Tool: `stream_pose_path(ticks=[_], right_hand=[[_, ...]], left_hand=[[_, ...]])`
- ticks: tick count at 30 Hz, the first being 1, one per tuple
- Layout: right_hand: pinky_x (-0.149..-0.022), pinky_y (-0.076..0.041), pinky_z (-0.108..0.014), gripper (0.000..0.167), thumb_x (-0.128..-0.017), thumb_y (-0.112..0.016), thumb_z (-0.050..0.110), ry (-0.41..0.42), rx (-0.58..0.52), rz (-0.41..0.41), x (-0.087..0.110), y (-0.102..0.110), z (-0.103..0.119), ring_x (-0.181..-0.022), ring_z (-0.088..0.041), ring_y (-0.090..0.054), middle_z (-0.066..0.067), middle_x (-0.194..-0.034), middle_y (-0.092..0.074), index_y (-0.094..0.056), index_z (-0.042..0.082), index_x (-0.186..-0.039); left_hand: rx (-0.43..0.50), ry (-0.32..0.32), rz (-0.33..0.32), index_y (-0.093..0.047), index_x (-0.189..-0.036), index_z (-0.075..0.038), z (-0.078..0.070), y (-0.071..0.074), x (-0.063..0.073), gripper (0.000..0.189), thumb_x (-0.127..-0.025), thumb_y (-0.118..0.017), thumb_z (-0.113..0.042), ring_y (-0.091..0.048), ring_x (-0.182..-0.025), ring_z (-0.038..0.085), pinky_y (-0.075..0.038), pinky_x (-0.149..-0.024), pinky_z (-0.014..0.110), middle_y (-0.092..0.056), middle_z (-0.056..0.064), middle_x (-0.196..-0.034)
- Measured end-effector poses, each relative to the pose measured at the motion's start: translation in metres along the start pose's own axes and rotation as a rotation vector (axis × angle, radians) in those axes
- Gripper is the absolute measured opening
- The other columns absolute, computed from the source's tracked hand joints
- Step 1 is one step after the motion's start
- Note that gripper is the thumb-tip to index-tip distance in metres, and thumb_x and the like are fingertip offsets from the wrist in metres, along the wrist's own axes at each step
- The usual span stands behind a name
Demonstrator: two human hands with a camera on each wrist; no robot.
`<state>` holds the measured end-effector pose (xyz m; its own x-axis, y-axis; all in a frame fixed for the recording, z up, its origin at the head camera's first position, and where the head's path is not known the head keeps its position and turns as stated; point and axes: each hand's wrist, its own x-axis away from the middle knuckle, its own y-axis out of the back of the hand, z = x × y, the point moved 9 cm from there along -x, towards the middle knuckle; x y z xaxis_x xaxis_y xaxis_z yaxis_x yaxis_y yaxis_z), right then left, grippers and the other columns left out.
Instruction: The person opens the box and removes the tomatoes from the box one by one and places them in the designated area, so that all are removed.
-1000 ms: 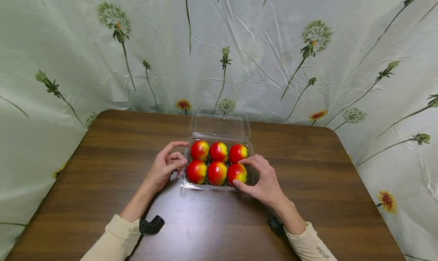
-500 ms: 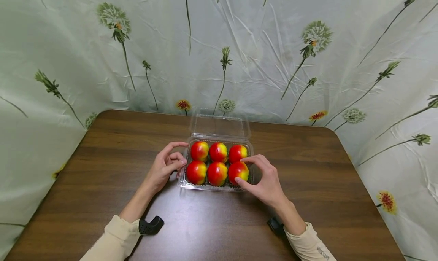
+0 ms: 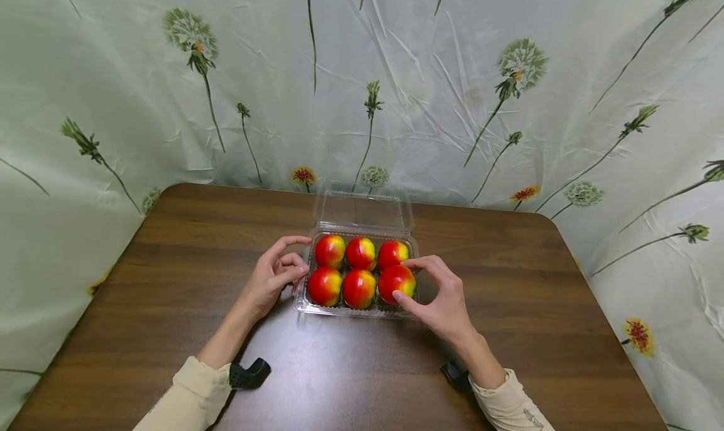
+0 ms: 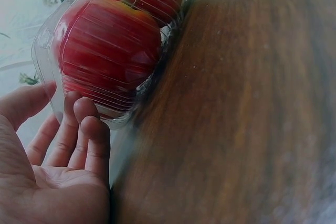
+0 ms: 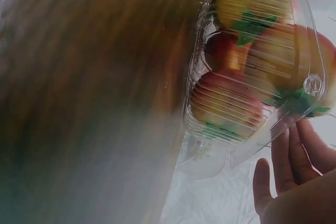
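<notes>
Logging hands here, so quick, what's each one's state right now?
Left hand: open, fingers at the clear container's left edge.
Right hand: holding the front-right red-yellow fruit between thumb and fingers.

The place is looking like a small, screened-off recording corner; whether it is belonging to a home, an office or a studio, the views are not telling. A dark wood-grain table (image 3: pixel 198 261) is standing at its centre. Beyond the table's far edge and along its left and right sides, a pale, creased sheet (image 3: pixel 418 117) is hanging, showing printed dandelions. Over the table's near part, black wrist-worn devices (image 3: pixel 250 374) are suggesting a filming set-up.
</notes>
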<state>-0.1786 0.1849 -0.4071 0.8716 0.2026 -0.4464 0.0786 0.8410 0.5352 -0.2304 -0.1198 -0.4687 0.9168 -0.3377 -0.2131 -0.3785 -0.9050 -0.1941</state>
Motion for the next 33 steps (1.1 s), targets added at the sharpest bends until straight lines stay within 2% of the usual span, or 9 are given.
stream_pose_path(ticks=[9,14,21,28,33], right_hand=[[-0.100,-0.055,-0.037,0.046,-0.080,-0.088,0.012,-0.007,-0.037,-0.055,-0.001,0.007,0.000,-0.107,-0.016,-0.063,0.002,-0.117,-0.071,-0.073,0.018,-0.122],[-0.101,-0.052,-0.028,0.044,-0.081,-0.087,0.008,-0.024,-0.061,-0.078,-0.002,0.014,-0.003,-0.108,-0.017,-0.063,0.001,-0.118,-0.071,-0.073,0.017,-0.122],[-0.100,-0.055,-0.031,0.044,-0.080,-0.087,0.007,-0.031,-0.052,-0.127,-0.006,0.028,-0.007,-0.109,-0.015,-0.063,-0.001,-0.119,-0.073,-0.074,0.015,-0.121],[-0.100,-0.051,-0.018,0.043,-0.081,-0.086,0.002,-0.017,-0.071,-0.192,-0.010,0.044,-0.013,-0.108,-0.012,-0.063,-0.009,-0.117,-0.072,-0.074,0.009,-0.121],[-0.101,-0.051,-0.016,0.042,-0.080,-0.085,-0.005,-0.039,-0.062,-0.249,-0.012,0.055,-0.016,-0.108,-0.005,-0.063,-0.015,-0.117,-0.071,-0.073,0.002,-0.120]], left_hand=[[-0.001,-0.001,0.001,-0.047,-0.144,0.005,0.002,0.001,0.000,0.045,-0.100,-0.060,0.006,-0.054,-0.061,0.020,-0.054,-0.055,0.024,-0.069,0.001,-0.083],[0.006,0.005,0.002,-0.046,-0.144,0.005,0.002,0.001,0.000,0.045,-0.100,-0.059,0.006,-0.055,-0.060,0.018,-0.054,-0.054,0.023,-0.069,0.001,-0.082],[0.023,0.006,0.006,-0.047,-0.144,0.003,0.000,-0.001,0.001,0.046,-0.100,-0.059,0.007,-0.056,-0.059,0.016,-0.054,-0.053,0.024,-0.068,0.001,-0.082],[0.020,0.005,0.004,-0.047,-0.145,0.002,0.001,-0.002,0.000,0.046,-0.100,-0.059,0.007,-0.055,-0.061,0.018,-0.054,-0.053,0.025,-0.068,0.001,-0.082],[0.007,0.004,0.005,-0.047,-0.145,0.003,0.000,0.000,0.000,0.046,-0.101,-0.059,0.006,-0.056,-0.061,0.017,-0.054,-0.053,0.024,-0.068,0.001,-0.083]])
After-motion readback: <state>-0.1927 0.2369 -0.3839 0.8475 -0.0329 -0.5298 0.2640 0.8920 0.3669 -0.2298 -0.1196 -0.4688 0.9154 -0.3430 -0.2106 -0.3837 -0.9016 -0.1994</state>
